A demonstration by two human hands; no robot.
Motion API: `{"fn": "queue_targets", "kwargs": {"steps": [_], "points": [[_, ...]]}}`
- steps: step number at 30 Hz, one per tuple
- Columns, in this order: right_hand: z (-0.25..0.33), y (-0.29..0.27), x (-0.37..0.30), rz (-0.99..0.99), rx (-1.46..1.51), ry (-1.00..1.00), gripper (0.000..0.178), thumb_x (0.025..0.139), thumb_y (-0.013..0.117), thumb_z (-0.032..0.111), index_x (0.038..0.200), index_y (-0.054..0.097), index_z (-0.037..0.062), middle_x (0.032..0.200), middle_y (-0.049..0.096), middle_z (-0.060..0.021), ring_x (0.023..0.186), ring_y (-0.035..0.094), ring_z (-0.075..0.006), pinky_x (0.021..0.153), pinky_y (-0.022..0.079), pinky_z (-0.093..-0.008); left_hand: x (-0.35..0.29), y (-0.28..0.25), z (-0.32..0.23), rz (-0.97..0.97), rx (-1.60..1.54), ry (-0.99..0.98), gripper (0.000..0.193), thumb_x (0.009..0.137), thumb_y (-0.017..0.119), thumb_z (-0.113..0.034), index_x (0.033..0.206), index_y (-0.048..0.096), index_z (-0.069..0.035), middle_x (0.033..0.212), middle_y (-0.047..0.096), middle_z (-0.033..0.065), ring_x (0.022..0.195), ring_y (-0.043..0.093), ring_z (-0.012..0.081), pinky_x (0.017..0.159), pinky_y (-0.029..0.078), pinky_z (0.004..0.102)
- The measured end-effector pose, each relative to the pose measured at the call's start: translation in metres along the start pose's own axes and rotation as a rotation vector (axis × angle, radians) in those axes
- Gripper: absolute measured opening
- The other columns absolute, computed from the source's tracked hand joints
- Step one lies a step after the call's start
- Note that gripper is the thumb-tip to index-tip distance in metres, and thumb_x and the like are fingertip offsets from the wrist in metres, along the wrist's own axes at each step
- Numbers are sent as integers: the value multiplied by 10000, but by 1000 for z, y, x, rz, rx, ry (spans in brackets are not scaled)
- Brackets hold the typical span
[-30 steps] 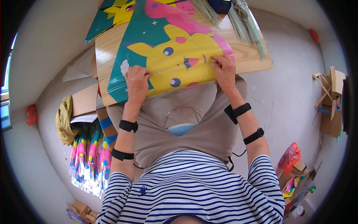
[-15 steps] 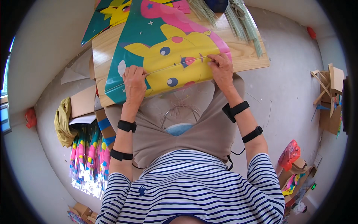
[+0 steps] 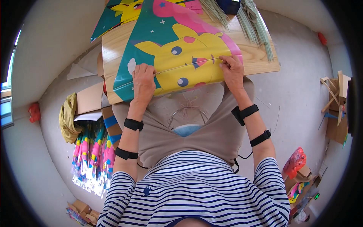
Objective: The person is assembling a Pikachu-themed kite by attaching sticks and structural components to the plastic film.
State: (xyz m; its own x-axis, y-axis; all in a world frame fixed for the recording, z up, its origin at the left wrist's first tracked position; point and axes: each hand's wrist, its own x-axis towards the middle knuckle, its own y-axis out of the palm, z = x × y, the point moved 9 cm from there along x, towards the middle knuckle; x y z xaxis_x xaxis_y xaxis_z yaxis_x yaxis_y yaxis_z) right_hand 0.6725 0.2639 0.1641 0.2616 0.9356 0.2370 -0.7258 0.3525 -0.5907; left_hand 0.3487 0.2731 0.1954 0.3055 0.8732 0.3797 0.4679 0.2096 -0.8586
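With left hand (image 3: 143, 81) closed, pinching a thin pale stick (image 3: 189, 65) between thumb and fingertips, over the boundary of teal and yellow on a printed plastic sheet (image 3: 168, 60). With right hand (image 3: 232, 72) closed too, gripping the same stick between thumb and forefinger, close to the pink border. Holding it slantwise across the sheet, with its right part farther from the body than its left, between the two eyes and over the open mouth of a yellow cartoon face printed sideways. Spread out flat on a light wooden desk (image 3: 261, 64), with the near edge of the sheet turned toward the lap and bare wood showing to the left and right. Seen beyond, at the far left of the desk, a second sheet (image 3: 128, 13) in the same teal and yellow; at the far right, bundled thin pale green sticks (image 3: 251, 22) beside a dark blue container (image 3: 229, 5), cut off by the top of the view. Worn on each forearm, two black straps. Visible on the floor at left, well apart from the hands, olive-yellow cloth (image 3: 69, 119) against a cardboard box (image 3: 89, 99), with shiny multicoloured packages (image 3: 92, 151) just beside. At lower right, a red plastic bag (image 3: 295, 162) next to an open carton with bright-coloured pieces inside.
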Motion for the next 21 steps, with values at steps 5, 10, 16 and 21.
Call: {"fn": "queue_targets", "kwargs": {"steps": [5, 10, 16, 21], "points": [[0, -1, 0, -1, 2, 1, 256, 741, 723, -6, 983, 741, 77, 815, 613, -59, 747, 626, -204, 695, 496, -321, 2, 0, -6, 26, 86, 38, 118, 813, 599, 2, 885, 552, -79, 904, 520, 94, 897, 515, 299, 804, 396, 421], [1, -1, 0, 4, 9, 16, 259, 744, 721, -2, 990, 740, 76, 819, 614, -58, 747, 627, -204, 696, 497, -320, 5, -3, -5, 56, 83, 25, 137, 822, 590, 12, 916, 552, -79, 917, 525, 98, 900, 527, 300, 810, 398, 420], [2, -1, 0, 8, -14, 9, 252, 751, 720, 7, 992, 739, 75, 822, 614, -57, 749, 628, -204, 697, 497, -324, 3, -1, -2, 81, -73, -37, 88, 872, 597, -29, 942, 577, -79, 922, 535, 97, 928, 544, 303, 802, 403, 424], [3, -2, 0, 9, -17, 11, 248, 751, 717, 8, 989, 739, 73, 825, 617, -58, 748, 632, -206, 698, 499, -327, 2, 0, -2, 64, -76, -36, 71, 872, 613, -45, 930, 596, -82, 920, 539, 91, 931, 547, 298, 801, 402, 420]]}}
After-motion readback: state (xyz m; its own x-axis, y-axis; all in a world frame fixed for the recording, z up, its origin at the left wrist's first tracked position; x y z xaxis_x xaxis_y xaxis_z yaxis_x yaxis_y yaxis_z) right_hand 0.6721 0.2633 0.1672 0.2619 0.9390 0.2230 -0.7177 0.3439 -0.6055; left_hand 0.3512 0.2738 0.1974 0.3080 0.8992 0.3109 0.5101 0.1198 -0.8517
